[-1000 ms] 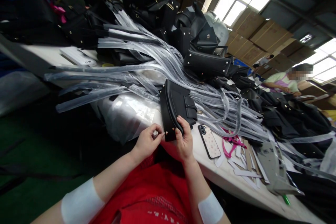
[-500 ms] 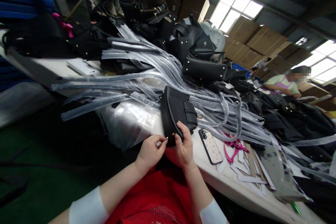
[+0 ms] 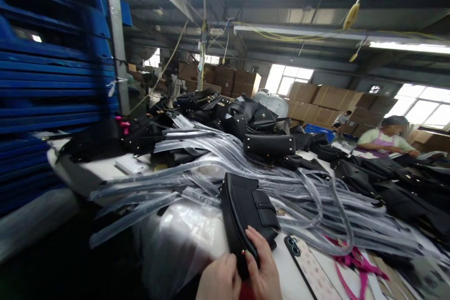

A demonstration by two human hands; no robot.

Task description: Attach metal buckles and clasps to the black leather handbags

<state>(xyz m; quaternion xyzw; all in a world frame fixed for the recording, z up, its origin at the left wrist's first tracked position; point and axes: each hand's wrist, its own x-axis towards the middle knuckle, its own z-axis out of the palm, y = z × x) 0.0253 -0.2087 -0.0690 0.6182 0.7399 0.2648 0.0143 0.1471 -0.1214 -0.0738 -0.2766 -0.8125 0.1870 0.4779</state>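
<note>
A small black handbag [image 3: 242, 211] with a flap strap and gold studs stands tilted at the near edge of the table. My right hand [image 3: 262, 267] grips its lower corner, the thumb beside a gold stud and the fingers over the front. Against the same end of the bag, my left hand [image 3: 218, 277] is closed with its fingers curled in; what it holds is hidden. Plastic-wrapped straps [image 3: 225, 150] spread behind the bag. Right of it lies a phone in a patterned case [image 3: 312, 269].
More black bags [image 3: 269, 144] are heaped across the table. Pink ribbon [image 3: 355, 262] and paper strips lie at the near right. Clear plastic sheeting [image 3: 176, 234] covers the near left edge. Blue pallets [image 3: 52, 79] are stacked at left. A person [image 3: 383, 140] works at far right.
My view has tilted up and levelled, so hands and bag appear lower. The left hand's small metal piece, visible earlier, is now hidden. The right hand keeps its hold on the bag.
</note>
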